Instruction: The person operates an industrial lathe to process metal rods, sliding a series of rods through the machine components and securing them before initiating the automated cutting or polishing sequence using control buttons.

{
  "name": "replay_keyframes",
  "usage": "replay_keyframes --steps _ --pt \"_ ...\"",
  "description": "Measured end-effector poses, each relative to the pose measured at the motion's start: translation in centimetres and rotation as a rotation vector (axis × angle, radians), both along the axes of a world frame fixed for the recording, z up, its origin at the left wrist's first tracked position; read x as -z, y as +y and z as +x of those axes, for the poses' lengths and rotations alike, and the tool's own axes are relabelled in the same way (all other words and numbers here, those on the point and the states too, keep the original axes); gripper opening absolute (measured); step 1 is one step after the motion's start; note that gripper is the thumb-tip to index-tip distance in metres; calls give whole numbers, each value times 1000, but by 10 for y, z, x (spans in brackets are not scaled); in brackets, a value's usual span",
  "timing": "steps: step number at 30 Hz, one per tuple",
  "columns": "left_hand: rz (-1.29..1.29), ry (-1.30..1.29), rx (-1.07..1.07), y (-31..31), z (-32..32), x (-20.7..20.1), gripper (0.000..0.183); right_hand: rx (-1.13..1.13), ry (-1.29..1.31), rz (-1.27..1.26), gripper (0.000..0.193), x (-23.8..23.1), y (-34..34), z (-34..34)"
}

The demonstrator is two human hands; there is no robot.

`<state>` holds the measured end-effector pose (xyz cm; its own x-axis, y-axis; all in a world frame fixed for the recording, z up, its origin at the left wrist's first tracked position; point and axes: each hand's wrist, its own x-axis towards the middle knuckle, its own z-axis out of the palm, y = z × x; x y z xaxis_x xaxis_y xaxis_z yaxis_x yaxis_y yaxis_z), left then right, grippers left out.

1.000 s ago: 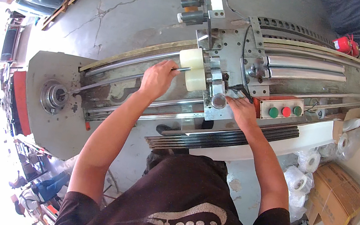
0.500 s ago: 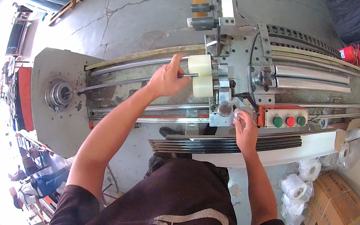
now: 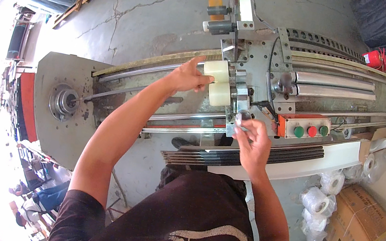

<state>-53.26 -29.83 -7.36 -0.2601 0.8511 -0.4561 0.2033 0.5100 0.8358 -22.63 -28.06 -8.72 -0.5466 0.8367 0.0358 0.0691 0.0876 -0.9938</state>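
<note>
My left hand [image 3: 190, 76] is over a long thin metal rod [image 3: 123, 92], beside two cream-coloured rollers [image 3: 217, 68] on the machine's carriage. Its index finger stretches forward and the thumb points toward the gap between the rollers. Nothing is clearly held there. To the right and nearer my body, my right hand [image 3: 255, 144] pinches a small shiny pale piece [image 3: 238, 120] between thumb and fingers. What kind of piece it is, I cannot make out. It is in front of the carriage's round metal knob [image 3: 246, 115], partly hiding it.
A control box [image 3: 304, 128] with green and red buttons sits right of my right hand. Several dark rods [image 3: 279, 153] lie along the machine's near side. The headstock [image 3: 64, 102] is at the left. Plastic-wrapped rolls [image 3: 316, 200] and a cardboard box [image 3: 360, 220] stand at the right.
My right hand has moved left, away from the control box, with the small piece. My left hand has shifted slightly right and up, its index finger reaching along the far roller.
</note>
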Motion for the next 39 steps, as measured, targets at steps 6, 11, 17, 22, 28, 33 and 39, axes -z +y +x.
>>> replay_keyframes --steps 6,11,17,22,28,33,39 --pt "105 -103 -69 -10 5 -29 52 -71 -39 -55 21 -5 14 -63" --pt "74 -103 -7 -12 0 -38 28 -47 -91 -118 20 -9 16 -91" --pt "42 -83 -15 -13 7 -49 33 -34 -8 -149 19 -5 22 -105" --pt "77 -116 -8 -11 3 -39 26 -42 198 -232 18 8 20 -112" --pt "106 -110 2 -13 -1 -27 24 -30 294 -316 19 0 11 -106" --pt "64 -18 18 -13 2 -37 21 -63 297 -316 19 -17 13 -104" --pt "118 -127 64 -14 -3 -24 16 -134 190 -330 12 -51 48 -120"
